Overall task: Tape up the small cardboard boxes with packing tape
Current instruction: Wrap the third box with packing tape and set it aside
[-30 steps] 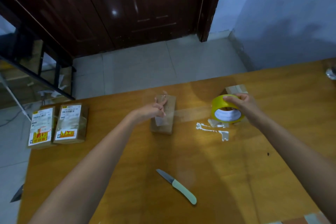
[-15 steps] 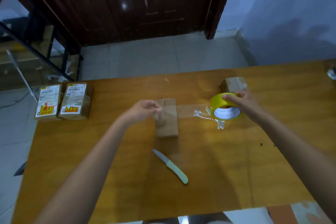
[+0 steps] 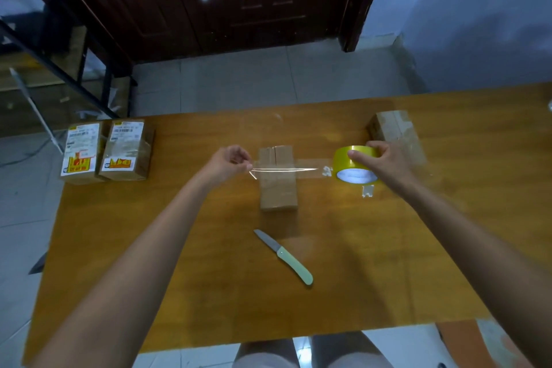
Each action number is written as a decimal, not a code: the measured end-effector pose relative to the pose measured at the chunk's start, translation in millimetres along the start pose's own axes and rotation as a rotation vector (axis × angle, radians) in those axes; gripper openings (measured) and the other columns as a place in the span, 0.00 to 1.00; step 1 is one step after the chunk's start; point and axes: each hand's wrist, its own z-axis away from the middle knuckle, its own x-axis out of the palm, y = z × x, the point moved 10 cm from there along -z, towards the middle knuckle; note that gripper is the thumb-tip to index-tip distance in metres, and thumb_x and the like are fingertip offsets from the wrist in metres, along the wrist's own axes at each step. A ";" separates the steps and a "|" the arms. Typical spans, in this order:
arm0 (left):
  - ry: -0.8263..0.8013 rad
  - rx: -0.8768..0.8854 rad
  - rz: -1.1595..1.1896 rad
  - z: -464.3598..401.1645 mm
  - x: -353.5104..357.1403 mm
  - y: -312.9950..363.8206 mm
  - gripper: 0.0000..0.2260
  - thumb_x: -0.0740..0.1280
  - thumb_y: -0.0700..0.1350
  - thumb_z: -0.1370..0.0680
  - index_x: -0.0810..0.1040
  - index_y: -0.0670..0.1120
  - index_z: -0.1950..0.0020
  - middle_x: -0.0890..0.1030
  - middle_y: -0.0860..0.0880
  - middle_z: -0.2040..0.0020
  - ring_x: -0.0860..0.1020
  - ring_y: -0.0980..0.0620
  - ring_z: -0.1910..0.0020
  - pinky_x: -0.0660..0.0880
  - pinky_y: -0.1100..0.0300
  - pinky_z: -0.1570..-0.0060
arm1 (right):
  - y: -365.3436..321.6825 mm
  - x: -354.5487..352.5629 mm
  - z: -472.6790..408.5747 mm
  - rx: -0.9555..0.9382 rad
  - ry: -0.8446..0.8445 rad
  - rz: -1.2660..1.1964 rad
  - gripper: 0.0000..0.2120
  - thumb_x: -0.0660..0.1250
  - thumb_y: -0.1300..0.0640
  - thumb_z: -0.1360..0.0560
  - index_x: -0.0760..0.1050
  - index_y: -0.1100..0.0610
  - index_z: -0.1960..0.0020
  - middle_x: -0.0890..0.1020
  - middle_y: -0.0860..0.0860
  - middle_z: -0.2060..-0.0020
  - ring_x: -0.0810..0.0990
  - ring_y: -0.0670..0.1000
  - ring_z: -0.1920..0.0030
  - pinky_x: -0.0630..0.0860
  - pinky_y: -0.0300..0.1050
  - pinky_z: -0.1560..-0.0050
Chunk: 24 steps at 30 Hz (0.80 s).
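Observation:
A small plain cardboard box (image 3: 278,188) lies in the middle of the wooden table (image 3: 209,293), its top flaps meeting in a seam. A strip of clear packing tape (image 3: 304,165) stretches across and just above the box's far half. My left hand (image 3: 228,162) pinches the free end of the strip left of the box. My right hand (image 3: 385,162) grips the yellow tape roll (image 3: 354,165) to the right of the box. Behind that hand stands another taped cardboard box (image 3: 394,131).
Two labelled parcels (image 3: 106,150) lie side by side at the table's far left. A knife (image 3: 283,256) with a pale green handle lies near the front of the box. White tape scraps (image 3: 367,190) stick to the table by the roll. Tiled floor and a dark door lie beyond.
My left hand has pulled the tape end leftward past the box, so the strip now spans the box. The roll has stayed to the right in my right hand.

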 end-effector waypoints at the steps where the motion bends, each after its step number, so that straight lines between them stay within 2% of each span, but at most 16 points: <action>1: 0.030 -0.004 0.018 -0.3 1.0 -5.9 0.08 0.71 0.39 0.24 0.78 0.41 0.46 0.80 0.48 0.54 0.78 0.52 0.55 0.72 0.63 0.58 | 1.2 2.4 -1.1 -0.004 0.001 0.010 0.32 0.74 0.49 0.28 0.70 0.65 0.31 0.76 0.57 0.37 0.75 0.51 0.40 0.70 0.42 0.44; 3: 0.105 -0.015 0.026 1.0 -0.2 -13.8 0.08 0.71 0.39 0.24 0.78 0.41 0.46 0.80 0.47 0.52 0.78 0.51 0.53 0.73 0.62 0.55 | 1.0 6.3 -2.4 -0.013 0.003 0.029 0.33 0.74 0.49 0.28 0.70 0.66 0.31 0.75 0.59 0.35 0.75 0.53 0.37 0.69 0.43 0.41; 7: 0.179 -0.001 0.032 0.9 0.2 -18.5 0.08 0.70 0.39 0.24 0.77 0.41 0.45 0.79 0.46 0.52 0.77 0.51 0.54 0.72 0.67 0.62 | 0.0 10.4 -3.2 -0.018 0.022 0.074 0.34 0.74 0.48 0.29 0.70 0.66 0.31 0.75 0.59 0.35 0.75 0.53 0.37 0.69 0.42 0.40; 9: 0.183 0.011 0.034 -1.6 0.6 -19.6 0.08 0.70 0.39 0.24 0.77 0.41 0.46 0.79 0.47 0.53 0.77 0.51 0.54 0.72 0.67 0.61 | 0.4 12.3 -4.8 -0.012 0.016 0.077 0.34 0.74 0.48 0.29 0.70 0.66 0.31 0.75 0.59 0.35 0.74 0.53 0.36 0.69 0.42 0.40; 15: 0.158 0.017 -0.017 -14.5 13.1 -29.9 0.06 0.71 0.37 0.25 0.76 0.42 0.49 0.78 0.47 0.56 0.78 0.49 0.55 0.77 0.53 0.52 | 8.5 19.3 -6.6 0.020 -0.015 0.102 0.35 0.74 0.46 0.30 0.71 0.66 0.31 0.75 0.59 0.34 0.74 0.53 0.35 0.67 0.40 0.40; 17: 0.186 0.039 -0.023 -18.3 15.8 -33.3 0.06 0.70 0.37 0.24 0.76 0.42 0.49 0.78 0.47 0.56 0.77 0.49 0.56 0.76 0.53 0.53 | 10.9 23.1 -6.4 0.036 -0.036 0.109 0.37 0.74 0.42 0.31 0.72 0.65 0.32 0.76 0.58 0.35 0.74 0.54 0.35 0.68 0.41 0.39; 20: 0.240 0.047 -0.001 -23.0 22.6 -40.2 0.06 0.69 0.37 0.23 0.74 0.44 0.50 0.77 0.49 0.56 0.77 0.49 0.55 0.74 0.58 0.57 | 16.7 27.2 -8.7 0.048 -0.030 0.126 0.41 0.72 0.30 0.37 0.77 0.62 0.39 0.80 0.56 0.44 0.78 0.53 0.42 0.72 0.43 0.43; 21: 0.257 0.036 0.002 -24.4 26.3 -42.6 0.06 0.68 0.37 0.23 0.74 0.45 0.50 0.77 0.49 0.56 0.77 0.48 0.55 0.74 0.58 0.58 | 17.7 29.3 -9.7 0.054 -0.031 0.125 0.39 0.72 0.31 0.37 0.78 0.61 0.40 0.80 0.56 0.46 0.78 0.52 0.43 0.72 0.43 0.43; 24: 0.310 0.009 -0.043 -26.9 34.5 -48.0 0.05 0.66 0.38 0.22 0.73 0.46 0.49 0.77 0.48 0.55 0.77 0.48 0.54 0.74 0.56 0.57 | 19.3 34.1 -12.6 0.054 -0.025 0.137 0.35 0.75 0.44 0.31 0.73 0.66 0.33 0.78 0.58 0.38 0.76 0.53 0.37 0.71 0.45 0.37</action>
